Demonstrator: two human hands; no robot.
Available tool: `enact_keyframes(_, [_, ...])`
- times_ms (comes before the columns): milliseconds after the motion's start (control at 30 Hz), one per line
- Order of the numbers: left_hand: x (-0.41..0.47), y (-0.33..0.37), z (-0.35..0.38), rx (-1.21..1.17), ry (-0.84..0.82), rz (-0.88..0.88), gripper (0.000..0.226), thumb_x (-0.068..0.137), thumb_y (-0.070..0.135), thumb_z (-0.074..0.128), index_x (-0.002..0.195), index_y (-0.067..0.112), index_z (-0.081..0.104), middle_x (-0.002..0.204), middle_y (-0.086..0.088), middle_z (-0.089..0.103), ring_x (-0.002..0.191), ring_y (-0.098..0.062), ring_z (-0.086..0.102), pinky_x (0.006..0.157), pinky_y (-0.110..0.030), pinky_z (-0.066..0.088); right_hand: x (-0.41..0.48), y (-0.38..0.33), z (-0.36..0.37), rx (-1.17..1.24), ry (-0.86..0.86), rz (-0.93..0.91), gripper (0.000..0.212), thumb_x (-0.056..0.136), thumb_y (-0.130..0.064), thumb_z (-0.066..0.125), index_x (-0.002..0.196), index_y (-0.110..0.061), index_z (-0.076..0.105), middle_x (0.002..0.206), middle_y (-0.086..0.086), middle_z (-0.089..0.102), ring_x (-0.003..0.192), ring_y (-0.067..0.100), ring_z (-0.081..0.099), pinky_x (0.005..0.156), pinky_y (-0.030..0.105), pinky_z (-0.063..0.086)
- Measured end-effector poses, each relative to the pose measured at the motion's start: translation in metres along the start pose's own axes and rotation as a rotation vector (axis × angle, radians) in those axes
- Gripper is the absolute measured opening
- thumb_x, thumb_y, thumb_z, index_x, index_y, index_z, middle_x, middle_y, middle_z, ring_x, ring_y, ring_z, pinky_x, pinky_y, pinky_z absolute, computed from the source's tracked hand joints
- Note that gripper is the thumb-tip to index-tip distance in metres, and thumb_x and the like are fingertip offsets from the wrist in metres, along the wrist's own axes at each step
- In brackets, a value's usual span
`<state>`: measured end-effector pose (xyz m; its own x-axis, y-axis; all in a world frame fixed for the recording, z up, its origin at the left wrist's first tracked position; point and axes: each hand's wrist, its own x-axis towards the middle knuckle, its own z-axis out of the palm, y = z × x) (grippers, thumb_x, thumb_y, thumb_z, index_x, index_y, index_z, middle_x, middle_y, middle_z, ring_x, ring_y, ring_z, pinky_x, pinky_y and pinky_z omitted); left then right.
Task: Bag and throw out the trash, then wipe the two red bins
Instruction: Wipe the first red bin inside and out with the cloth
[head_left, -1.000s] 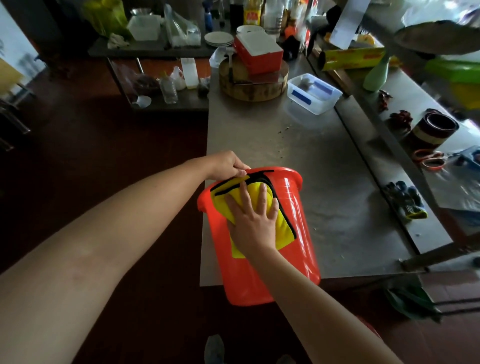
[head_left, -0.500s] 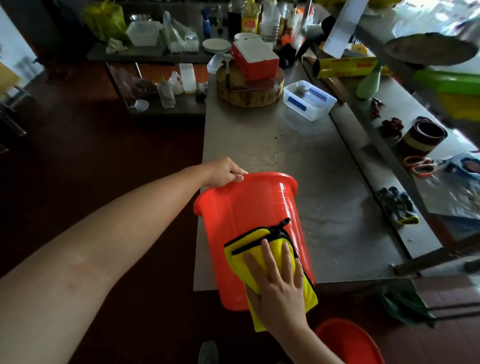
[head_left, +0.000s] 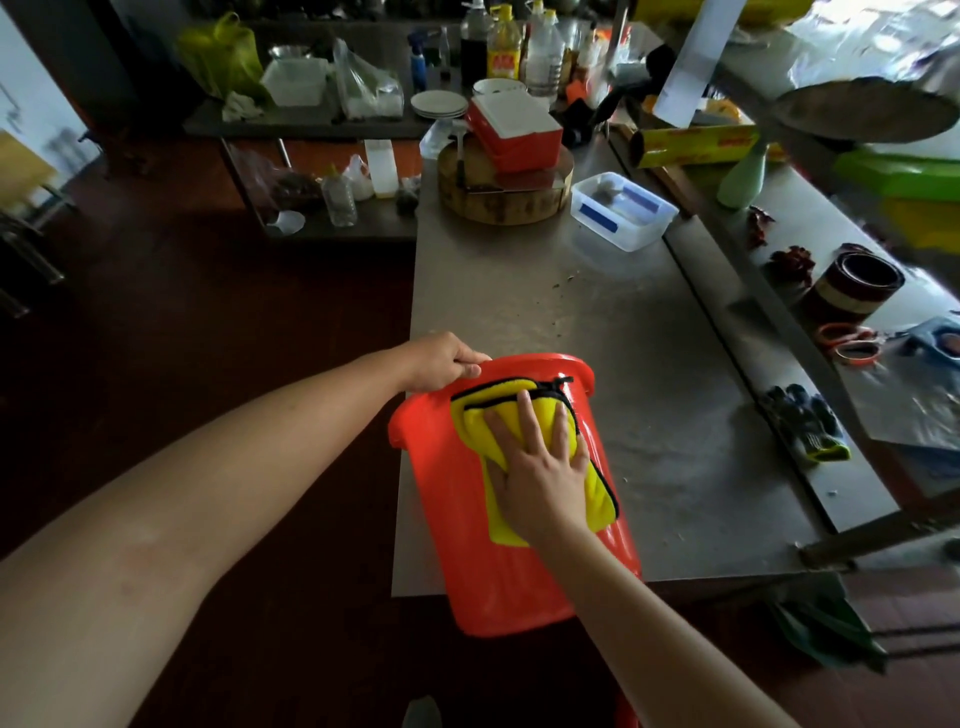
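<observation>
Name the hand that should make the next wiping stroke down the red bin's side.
Right. The right hand lies flat on the yellow cloth, pressing it against the side of the red bin. The left hand grips the rim, steadying the tilted bin; releasing it might let the bin slip.

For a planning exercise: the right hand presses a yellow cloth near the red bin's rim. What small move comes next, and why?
Probably slide the right hand and yellow cloth toward the red bin's base: bare wall lies there; the left hand grips the rim.
</observation>
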<state>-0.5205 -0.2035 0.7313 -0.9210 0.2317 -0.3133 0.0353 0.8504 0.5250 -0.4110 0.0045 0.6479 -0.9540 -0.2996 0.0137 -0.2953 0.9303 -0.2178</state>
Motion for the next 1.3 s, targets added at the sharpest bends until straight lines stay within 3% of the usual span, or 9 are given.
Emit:
enact_keyframes(133, [-0.002, -0.005, 0.000, -0.002, 0.007, 0.019, 0.036, 0.103, 0.023, 0.057, 0.138, 0.023, 0.061, 0.139, 0.005, 0.060, 0.132, -0.008, 0.050, 0.095, -0.006, 0.026, 0.029, -0.007, -0.006, 0.025, 0.006, 0.003, 0.060, 0.100, -0.063, 0.036, 0.154, -0.054, 0.014, 0.169, -0.011, -0.009, 0.155, 0.041, -0.003, 0.117, 0.070, 0.014])
enact_keyframes(233, [-0.006, -0.008, 0.000, -0.018, -0.006, 0.016, 0.036, 0.103, 0.021, 0.056, 0.139, 0.023, 0.061, 0.140, 0.005, 0.060, 0.133, -0.009, 0.050, 0.103, -0.013, 0.031, 0.030, -0.009, -0.007, 0.018, -0.007, -0.016, 0.060, 0.100, -0.064, 0.034, 0.155, -0.053, 0.013, 0.169, -0.011, -0.009, 0.155, 0.040, -0.006, 0.117, 0.070, 0.013])
enact_keyframes(400, [-0.010, -0.012, 0.003, -0.006, 0.029, 0.021, 0.038, 0.102, 0.024, 0.059, 0.140, 0.021, 0.059, 0.143, 0.003, 0.057, 0.138, -0.010, 0.045, 0.113, -0.017, 0.024, -0.005, 0.003, -0.005, -0.004, 0.002, -0.061, 0.063, 0.098, -0.067, 0.032, 0.155, -0.054, 0.010, 0.169, -0.011, -0.011, 0.155, 0.037, -0.009, 0.119, 0.066, 0.013])
enact_keyframes(533, [-0.015, -0.019, 0.000, -0.005, 0.021, 0.009, 0.040, 0.102, 0.027, 0.060, 0.142, 0.022, 0.057, 0.145, 0.003, 0.055, 0.137, -0.010, 0.045, 0.102, -0.011, 0.026, -0.052, 0.021, 0.003, 0.005, 0.022, -0.075, 0.062, 0.097, -0.068, 0.033, 0.155, -0.055, 0.015, 0.170, -0.011, -0.009, 0.156, 0.036, -0.008, 0.119, 0.065, 0.018])
enact_keyframes(700, [-0.025, -0.017, -0.026, 0.170, -0.167, -0.064, 0.039, 0.103, 0.025, 0.057, 0.142, 0.030, 0.057, 0.143, 0.008, 0.057, 0.134, -0.013, 0.051, 0.106, -0.022, 0.034, -0.101, 0.019, 0.017, 0.003, 0.058, -0.109, 0.061, 0.095, -0.065, 0.039, 0.153, -0.052, 0.026, 0.171, -0.007, 0.004, 0.155, 0.040, 0.002, 0.114, 0.066, 0.029])
enact_keyframes(833, [-0.023, 0.015, -0.035, 0.235, -0.200, -0.016, 0.052, 0.098, 0.019, 0.059, 0.147, 0.033, 0.050, 0.136, 0.010, 0.060, 0.116, -0.007, 0.058, 0.085, -0.010, 0.039, -0.112, 0.009, 0.019, 0.001, 0.073, -0.100, 0.062, 0.094, -0.065, 0.040, 0.153, -0.051, 0.028, 0.171, -0.006, 0.007, 0.155, 0.041, 0.006, 0.114, 0.066, 0.029])
enact_keyframes(967, [-0.006, 0.042, -0.012, 0.139, -0.064, 0.060, 0.039, 0.102, 0.019, 0.056, 0.141, 0.014, 0.058, 0.142, -0.003, 0.059, 0.131, -0.017, 0.054, 0.104, -0.021, 0.036, -0.112, 0.002, 0.019, -0.024, 0.070, -0.101, 0.063, 0.091, -0.066, 0.045, 0.151, -0.051, 0.033, 0.170, -0.006, 0.012, 0.153, 0.043, 0.013, 0.111, 0.067, 0.034])
enact_keyframes(1100, [-0.004, 0.035, 0.001, 0.089, 0.060, 0.056, 0.036, 0.103, 0.014, 0.053, 0.139, 0.014, 0.061, 0.143, -0.004, 0.058, 0.135, -0.019, 0.050, 0.112, -0.026, 0.033, -0.100, 0.005, 0.019, -0.012, 0.076, -0.088, 0.060, 0.094, -0.066, 0.040, 0.151, -0.051, 0.033, 0.170, -0.006, 0.010, 0.154, 0.043, 0.012, 0.112, 0.066, 0.031])
enact_keyframes(1300, [-0.006, 0.019, -0.001, 0.059, 0.052, 0.037, 0.039, 0.102, 0.017, 0.057, 0.140, 0.020, 0.060, 0.144, 0.001, 0.058, 0.135, -0.015, 0.050, 0.112, -0.024, 0.033, -0.036, -0.002, 0.009, 0.056, -0.030, -0.029, 0.062, 0.095, -0.069, 0.024, 0.153, -0.057, 0.005, 0.168, -0.013, -0.019, 0.154, 0.038, -0.012, 0.119, 0.066, 0.014])
